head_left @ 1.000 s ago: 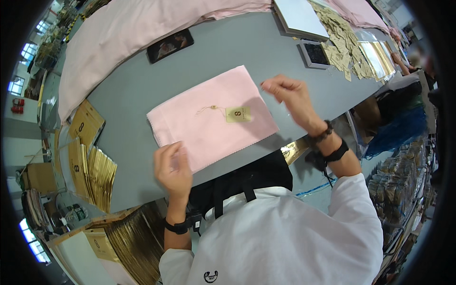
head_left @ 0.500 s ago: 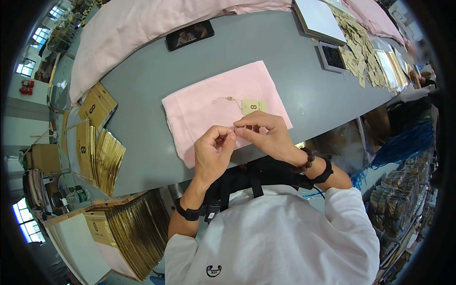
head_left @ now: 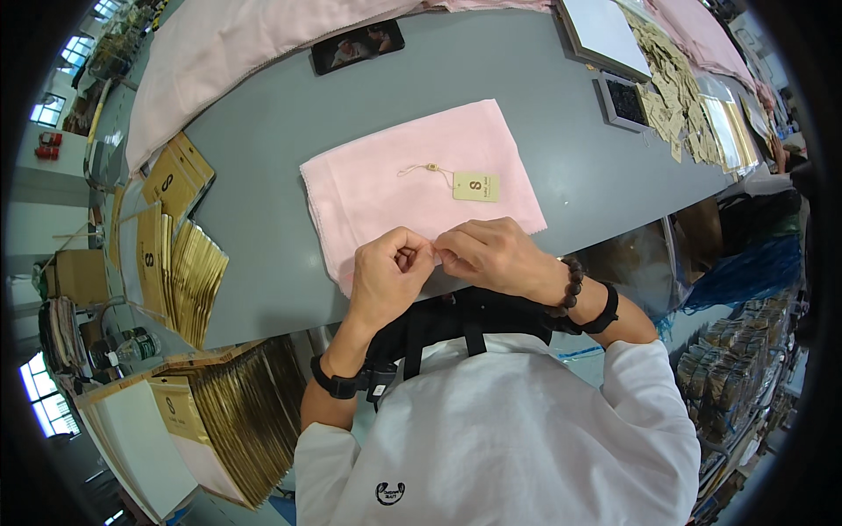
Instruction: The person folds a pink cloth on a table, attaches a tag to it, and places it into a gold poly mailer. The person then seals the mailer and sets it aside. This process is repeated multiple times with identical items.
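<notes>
A folded pink cloth [head_left: 364, 188] lies on the grey table before me. On it rests a beige hang tag [head_left: 476, 186] with a thin looped string [head_left: 414, 168] reaching to its left. Over the cloth's near edge, my left hand [head_left: 386, 276] and my right hand [head_left: 502, 256] meet at the fingertips. Both are closed in a pinch, thumbs against bent fingers. What they pinch is too small and too hidden to make out. The tag lies just beyond my right hand, apart from it.
More pink cloth [head_left: 228, 61] lines the far side, beside a phone [head_left: 358, 46] showing a picture. Gold packages [head_left: 197, 280] fan out at left. Far right are a small tray of black bits [head_left: 624, 101], loose tags [head_left: 671, 83] and a white-topped box [head_left: 605, 37]. Packages [head_left: 237, 421] fill a crate below left.
Both hands have drawn slightly nearer to me, away from the tag, so more of the tag shows. My right fingers have curled in more. The view has shifted a little.
</notes>
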Motion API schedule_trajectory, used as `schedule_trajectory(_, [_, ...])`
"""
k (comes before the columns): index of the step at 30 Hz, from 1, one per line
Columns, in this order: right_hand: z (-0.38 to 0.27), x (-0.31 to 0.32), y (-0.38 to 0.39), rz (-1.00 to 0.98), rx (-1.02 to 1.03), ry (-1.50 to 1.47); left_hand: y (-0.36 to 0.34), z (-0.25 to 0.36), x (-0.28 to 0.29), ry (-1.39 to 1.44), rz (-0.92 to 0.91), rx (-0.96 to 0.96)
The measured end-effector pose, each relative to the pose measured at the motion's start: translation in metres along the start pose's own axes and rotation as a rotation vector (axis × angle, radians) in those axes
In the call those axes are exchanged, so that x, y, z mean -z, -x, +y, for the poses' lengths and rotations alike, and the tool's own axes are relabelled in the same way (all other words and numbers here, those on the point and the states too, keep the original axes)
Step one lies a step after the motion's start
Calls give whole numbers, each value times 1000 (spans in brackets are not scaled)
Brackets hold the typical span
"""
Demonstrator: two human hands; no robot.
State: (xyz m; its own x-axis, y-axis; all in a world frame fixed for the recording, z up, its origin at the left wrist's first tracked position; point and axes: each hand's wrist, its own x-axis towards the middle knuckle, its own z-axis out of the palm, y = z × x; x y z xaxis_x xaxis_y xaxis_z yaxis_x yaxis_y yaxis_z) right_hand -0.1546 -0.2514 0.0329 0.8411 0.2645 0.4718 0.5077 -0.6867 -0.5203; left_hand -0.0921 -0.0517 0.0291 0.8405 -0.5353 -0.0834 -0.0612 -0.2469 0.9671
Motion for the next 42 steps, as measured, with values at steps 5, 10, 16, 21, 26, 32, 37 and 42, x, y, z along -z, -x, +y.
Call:
schedule_trajectory(5, [-5,-1,-5,-3,-502,-563,0,-10,-1,103,49,-75])
schedule_trajectory(10, [18,-3,-26,-45,-639,-503,-8,-16,7,-100,240,-230])
schedule_trajectory(16, [64,-16,-62,-72,-334,273,-27,-21,25,-462,374,-345])
schedule_trajectory(21, [62,-9,-66,-141,-446,-228,-39,-27,36,-572,447,-446])
schedule_trajectory(26, [54,2,-71,-244,-667,-605,-42,-27,32,-627,417,-510])
schedule_trajectory(32, [53,-5,-70,-303,-737,-505,-35,-21,27,-578,411,-648])
schedule_trajectory(37, [36,-14,-56,-56,-427,-189,-21,-23,28,-377,469,-497])
schedule_trajectory(42, [10,-28,-48,142,-55,16,-11,-22,28,114,423,-94])
